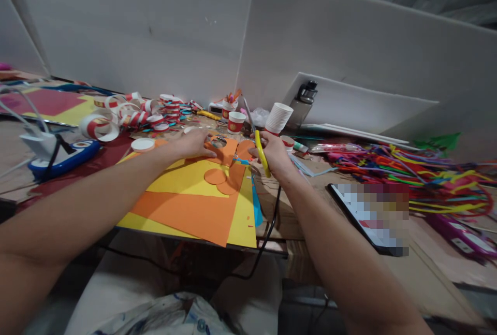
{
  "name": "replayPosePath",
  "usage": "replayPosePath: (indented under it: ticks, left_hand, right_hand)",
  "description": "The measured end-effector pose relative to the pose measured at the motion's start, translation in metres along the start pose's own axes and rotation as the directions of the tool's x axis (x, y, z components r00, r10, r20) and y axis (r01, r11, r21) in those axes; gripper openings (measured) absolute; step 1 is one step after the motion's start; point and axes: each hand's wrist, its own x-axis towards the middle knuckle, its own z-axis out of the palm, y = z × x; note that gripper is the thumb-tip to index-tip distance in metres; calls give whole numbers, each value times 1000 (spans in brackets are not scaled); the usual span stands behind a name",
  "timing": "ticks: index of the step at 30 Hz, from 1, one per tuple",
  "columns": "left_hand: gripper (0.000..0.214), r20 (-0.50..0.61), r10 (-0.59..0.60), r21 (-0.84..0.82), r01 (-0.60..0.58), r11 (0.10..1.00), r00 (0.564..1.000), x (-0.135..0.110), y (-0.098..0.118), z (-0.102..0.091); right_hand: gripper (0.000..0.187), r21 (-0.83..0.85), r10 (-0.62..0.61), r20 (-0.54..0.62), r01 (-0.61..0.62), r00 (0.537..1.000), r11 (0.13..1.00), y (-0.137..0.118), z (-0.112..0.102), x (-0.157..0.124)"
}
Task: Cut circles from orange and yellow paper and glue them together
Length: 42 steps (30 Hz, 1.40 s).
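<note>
My right hand (pixel 274 153) is closed round the yellow handle of a pair of scissors (pixel 262 156), whose blades point up and away from me. My left hand (pixel 198 143) is at an orange paper piece (pixel 227 154) with a round hole cut in it, its thumb and fingers at the paper's left edge. Just below lie orange paper circles (pixel 215 176), partly overlapping. Under them spread a large orange sheet (pixel 190 216) and a yellow sheet (pixel 244 221). A bit of blue paper (pixel 257 205) shows at the yellow sheet's right edge.
Paper cups (pixel 236 122) and a cup stack (pixel 278 116) stand behind my hands, near a bottle (pixel 303 104). Curled red-and-white cup strips (pixel 103 127) lie left, beside a blue power strip (pixel 64 159). Rightward are a phone (pixel 368 218) and colourful pipe cleaners (pixel 419 174). A black cable (pixel 272 226) crosses the table edge.
</note>
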Motion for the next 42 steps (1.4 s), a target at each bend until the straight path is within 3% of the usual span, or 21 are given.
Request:
replayPosePath:
  ticks: [4, 7, 11, 14, 17, 20, 24, 28, 32, 35, 37, 39, 42]
  left_hand:
    - [53, 17, 19, -79, -17, 997, 1000, -1, 1, 1]
    - [61, 3, -2, -82, 2, 997, 1000, -1, 1, 3]
    - [66, -1, -25, -131, 24, 991, 1000, 1, -1, 4]
    - [56, -69, -78, -272, 57, 961, 995, 2, -1, 0]
    - [40, -134, -103, -459, 30, 888, 986, 0, 2, -5]
    - [32, -148, -105, -680, -24, 733, 983, -3, 8, -10]
    - [32, -100, -131, -886, -29, 462, 986, -5, 15, -11]
    - [29, -43, -152, -965, -2, 262, 987, -6, 21, -11]
    - [30, 7, -123, -985, 28, 171, 992, -8, 24, -11]
    - [33, 26, -101, -982, 45, 186, 995, -10, 26, -8]
    - [36, 4, -92, -964, 28, 264, 996, -11, 26, -7]
    - [38, -93, -127, -897, -27, 442, 988, -12, 25, -9]
    - [35, -252, -138, -612, -47, 790, 958, -15, 23, -17]
  right_hand:
    - [36, -253, -53, 120, 83, 991, 964, 7, -2, 2]
    - [25, -453, -132, 172, 197, 976, 869, 9, -3, 1]
    - [31, -643, -189, 81, 197, 979, 740, 4, -5, -5]
    - [37, -656, -205, -14, 146, 979, 740, 2, -6, -5]
    - [37, -495, -235, -62, 174, 970, 851, 5, -5, 1]
    - [43, -141, -246, -24, 240, 969, 960, 11, 2, 6]
    - [52, 219, -265, 2, 258, 964, 941, 12, 12, 5]
    - [60, 303, -240, -24, 236, 970, 923, 11, 17, 3]
    - [62, 362, -245, -97, 263, 965, 894, 13, 16, 6]
    - [56, 392, -239, -95, 257, 966, 883, 13, 15, 7]
    - [51, 401, -236, -83, 250, 968, 881, 14, 14, 8]
    - [48, 392, -243, -109, 267, 964, 881, 14, 12, 8]
    - [48, 352, -248, -203, 307, 947, 884, 15, 8, 11]
